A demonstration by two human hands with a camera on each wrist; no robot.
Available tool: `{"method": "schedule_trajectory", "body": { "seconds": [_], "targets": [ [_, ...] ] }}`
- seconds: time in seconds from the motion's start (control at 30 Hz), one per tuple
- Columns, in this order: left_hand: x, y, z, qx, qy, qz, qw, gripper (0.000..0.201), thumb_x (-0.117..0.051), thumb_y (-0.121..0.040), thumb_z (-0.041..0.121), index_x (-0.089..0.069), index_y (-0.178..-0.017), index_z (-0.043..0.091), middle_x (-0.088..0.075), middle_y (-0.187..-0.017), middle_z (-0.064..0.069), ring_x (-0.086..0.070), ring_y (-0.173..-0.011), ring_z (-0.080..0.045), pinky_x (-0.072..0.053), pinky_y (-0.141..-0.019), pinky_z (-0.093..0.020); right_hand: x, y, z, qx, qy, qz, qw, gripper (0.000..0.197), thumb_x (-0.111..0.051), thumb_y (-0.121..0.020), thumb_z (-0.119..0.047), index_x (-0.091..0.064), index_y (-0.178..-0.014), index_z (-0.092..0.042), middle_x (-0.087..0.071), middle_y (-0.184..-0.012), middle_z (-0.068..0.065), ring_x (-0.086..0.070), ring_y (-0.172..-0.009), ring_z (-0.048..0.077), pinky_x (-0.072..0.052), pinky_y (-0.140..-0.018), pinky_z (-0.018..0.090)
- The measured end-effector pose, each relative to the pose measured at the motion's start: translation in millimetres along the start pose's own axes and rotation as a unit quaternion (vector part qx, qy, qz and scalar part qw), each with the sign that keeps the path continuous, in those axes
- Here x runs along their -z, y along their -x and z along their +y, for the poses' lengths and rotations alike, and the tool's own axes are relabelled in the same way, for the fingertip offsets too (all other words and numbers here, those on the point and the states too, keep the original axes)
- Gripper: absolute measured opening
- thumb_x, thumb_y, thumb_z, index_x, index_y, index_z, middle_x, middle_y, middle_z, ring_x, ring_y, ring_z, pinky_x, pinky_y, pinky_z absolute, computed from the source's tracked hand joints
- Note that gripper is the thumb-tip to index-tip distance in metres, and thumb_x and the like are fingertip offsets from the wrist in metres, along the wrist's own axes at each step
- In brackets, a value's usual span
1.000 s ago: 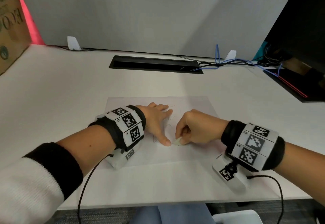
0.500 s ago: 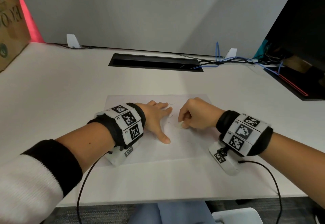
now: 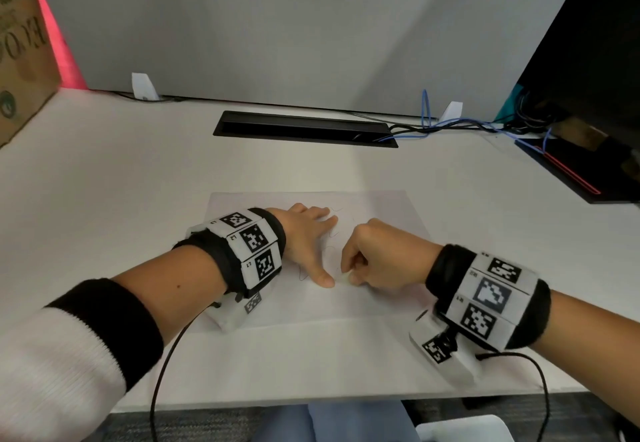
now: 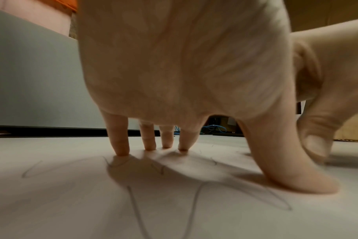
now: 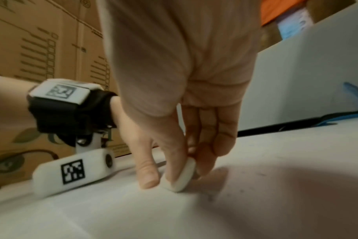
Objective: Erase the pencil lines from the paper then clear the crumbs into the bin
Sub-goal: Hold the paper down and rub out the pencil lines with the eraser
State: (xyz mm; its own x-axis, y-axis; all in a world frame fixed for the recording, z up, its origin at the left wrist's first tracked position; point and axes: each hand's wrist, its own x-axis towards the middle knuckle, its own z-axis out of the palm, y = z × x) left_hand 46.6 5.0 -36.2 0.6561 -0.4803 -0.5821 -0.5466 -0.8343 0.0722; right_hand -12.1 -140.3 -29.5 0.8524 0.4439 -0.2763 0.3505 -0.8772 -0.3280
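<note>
A white sheet of paper (image 3: 363, 303) lies flat on the desk in front of me, with faint pencil lines (image 4: 194, 210) looping across it. My left hand (image 3: 311, 244) is spread flat on the sheet, fingertips (image 4: 121, 150) and thumb pressing it down. My right hand (image 3: 377, 258) is curled just right of that thumb and pinches a small white eraser (image 5: 184, 176) between thumb and fingers, its edge touching the paper. In the head view the eraser (image 3: 345, 278) peeks out beside my left thumb tip. Dark specks of crumbs (image 5: 255, 174) lie near the eraser.
A grey divider panel (image 3: 294, 25) closes the back of the white desk (image 3: 121, 181). A black cable slot (image 3: 304, 128) and blue cables (image 3: 450, 124) sit behind the paper. A cardboard box (image 3: 20, 60) stands far left, dark equipment (image 3: 588, 95) far right. No bin is visible.
My right hand with the eraser slid away from me half a second ago and has come back toward me beside the left thumb. The left hand stayed pressed on the paper.
</note>
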Motion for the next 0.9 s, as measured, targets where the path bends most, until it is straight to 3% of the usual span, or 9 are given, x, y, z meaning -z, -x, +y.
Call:
{"method": "schedule_trajectory", "body": {
  "seconds": [0.07, 0.13, 0.2, 0.27, 0.4, 0.53, 0.7, 0.9],
  "targets": [
    [0, 1, 2, -0.001, -0.007, 0.0, 1.0, 0.111, -0.063, -0.074, 0.062, 0.011, -0.148, 0.026, 0.015, -0.156, 0.009, 0.014, -0.144, -0.02, -0.009, -0.117, -0.05, 3, -2, 2, -0.006, -0.002, 0.006, 1.0, 0.018, -0.065, -0.08, -0.009, -0.072, -0.096, -0.01, -0.067, -0.08, -0.003, -0.054, -0.066, 0.004, -0.047, -0.07, 0.015],
    [0, 1, 2, -0.001, -0.013, -0.003, 1.0, 0.108, -0.061, -0.075, 0.063, 0.01, -0.149, 0.026, 0.014, -0.157, 0.008, 0.012, -0.144, -0.022, -0.01, -0.117, -0.051, 13, -10, 14, -0.036, -0.009, 0.061, 0.997, 0.018, -0.066, -0.079, -0.012, -0.073, -0.096, -0.009, -0.067, -0.084, -0.002, -0.055, -0.074, 0.007, -0.044, -0.07, 0.014],
    [3, 1, 0, 0.001, -0.024, -0.003, 1.0, 0.1, -0.056, -0.08, 0.062, 0.008, -0.149, 0.028, 0.011, -0.157, 0.005, 0.007, -0.144, -0.026, -0.011, -0.116, -0.05, 24, -17, 29, -0.072, -0.018, 0.128, 0.989, 0.019, -0.068, -0.079, -0.016, -0.072, -0.096, -0.007, -0.062, -0.08, -0.002, -0.052, -0.075, 0.009, -0.037, -0.06, 0.007],
    [6, 1, -1, 0.002, -0.038, 0.001, 0.999, 0.09, -0.051, -0.085, 0.058, 0.006, -0.149, 0.031, 0.004, -0.158, 0.001, -0.002, -0.143, -0.03, -0.016, -0.115, -0.049, 29, -20, 41, -0.101, -0.034, 0.152, 0.983, 0.019, -0.068, -0.079, -0.014, -0.072, -0.096, -0.006, -0.058, -0.077, -0.003, -0.05, -0.073, 0.01, -0.034, -0.055, 0.002],
    [4, -2, -5, 0.002, -0.033, 0.021, 0.999, 0.089, -0.055, -0.081, 0.061, 0.001, -0.147, 0.04, -0.012, -0.148, -0.004, -0.016, -0.135, -0.03, -0.028, -0.109, -0.051, 29, -24, 46, -0.113, -0.021, 0.125, 0.985, 0.016, -0.069, -0.079, -0.013, -0.072, -0.094, -0.008, -0.055, -0.068, -0.011, -0.048, -0.064, 0.003, -0.035, -0.051, 0.001],
    [-3, -4, -9, -0.008, -0.033, 0.074, 0.997, 0.097, -0.054, -0.075, 0.069, -0.004, -0.149, 0.032, -0.019, -0.141, -0.005, -0.022, -0.13, -0.024, -0.022, -0.111, -0.039, 31, -35, 38, -0.097, -0.026, 0.118, 0.988, 0.016, -0.071, -0.076, -0.011, -0.073, -0.092, -0.009, -0.058, -0.069, -0.01, -0.049, -0.062, 0.0, -0.037, -0.051, -0.001],
    [-5, -5, -11, -0.013, -0.041, 0.058, 0.997, 0.098, -0.05, -0.077, 0.07, 0.002, -0.149, 0.028, 0.003, -0.156, 0.007, -0.004, -0.144, -0.017, -0.002, -0.114, -0.047, 25, -46, 26, -0.087, -0.002, 0.079, 0.993, 0.017, -0.068, -0.075, -0.007, -0.073, -0.091, -0.009, -0.054, -0.063, -0.012, -0.053, -0.069, 0.008, -0.037, -0.055, 0.007],
    [-3, -3, -8, -0.008, -0.051, 0.047, 0.998, 0.1, -0.049, -0.078, 0.071, 0.005, -0.149, 0.027, 0.006, -0.157, 0.008, -0.004, -0.143, -0.017, -0.003, -0.112, -0.05, 16, -28, 14, -0.046, -0.009, 0.021, 0.999, 0.014, -0.068, -0.076, -0.009, -0.073, -0.088, -0.01, -0.057, -0.059, -0.01, -0.054, -0.061, 0.006, -0.048, -0.067, 0.017]
  ]
}}
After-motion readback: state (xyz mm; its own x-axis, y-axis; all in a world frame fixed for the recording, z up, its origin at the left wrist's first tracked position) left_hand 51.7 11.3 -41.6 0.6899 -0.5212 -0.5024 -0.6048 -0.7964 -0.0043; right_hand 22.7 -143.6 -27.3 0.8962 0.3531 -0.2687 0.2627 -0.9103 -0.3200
